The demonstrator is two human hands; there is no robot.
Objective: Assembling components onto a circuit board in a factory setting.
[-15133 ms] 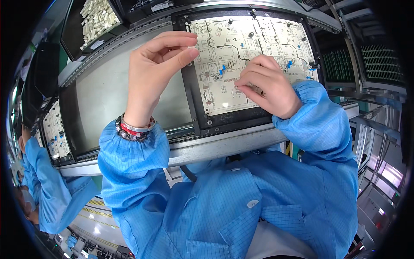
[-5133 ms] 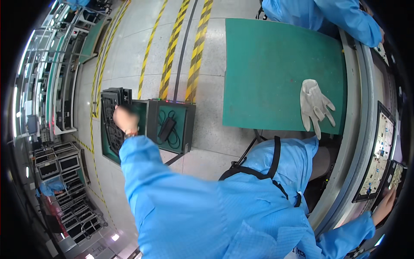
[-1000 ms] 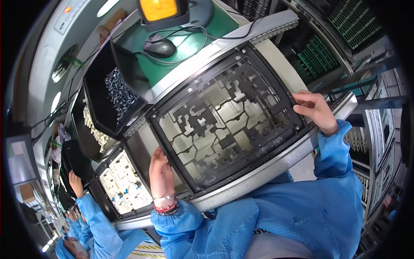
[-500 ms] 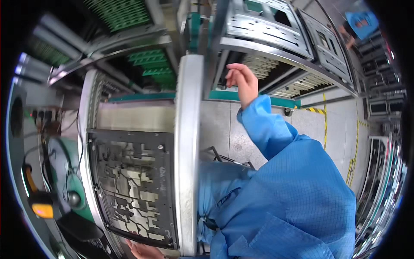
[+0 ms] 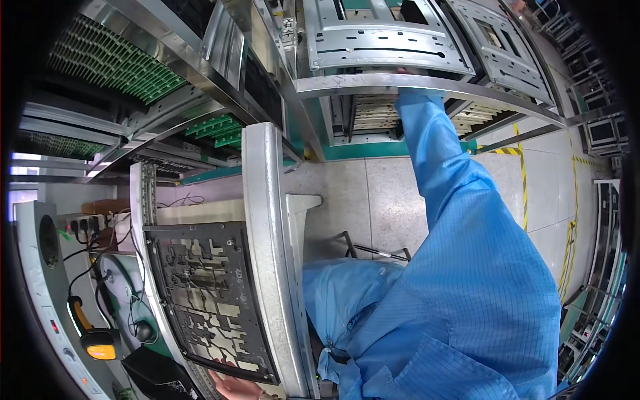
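A black fixture plate point(image 5: 235, 283) with many cut-outs lies between two metal conveyor rails point(image 5: 265, 200). By its near end is my left hand point(image 5: 235, 387), fingers apart and partly hidden at the plate's edge; whether they touch it I cannot tell. My right arm point(image 5: 440, 143), in a blue sleeve, reaches forward into a metal magazine rack point(image 5: 390, 59). Only a sliver of my right hand point(image 5: 402, 71) shows behind the rack's front bar, so its fingers and anything in them are hidden. Pale slotted guides point(image 5: 377, 115) sit beneath the rack's metal top, beside my sleeve.
A second metal rack point(image 5: 503, 57) stands to the right of the first. Racks with green slotted panels point(image 5: 120, 67) rise at the far left. Left of the rails are a yellow-and-black barcode scanner point(image 5: 100, 347) and loose cables. Striped tape point(image 5: 523, 173) marks the tiled floor.
My right hand has moved forward from above the floor into the rack, and the arm has straightened. The view has shifted; my left hand stays at the plate's near end.
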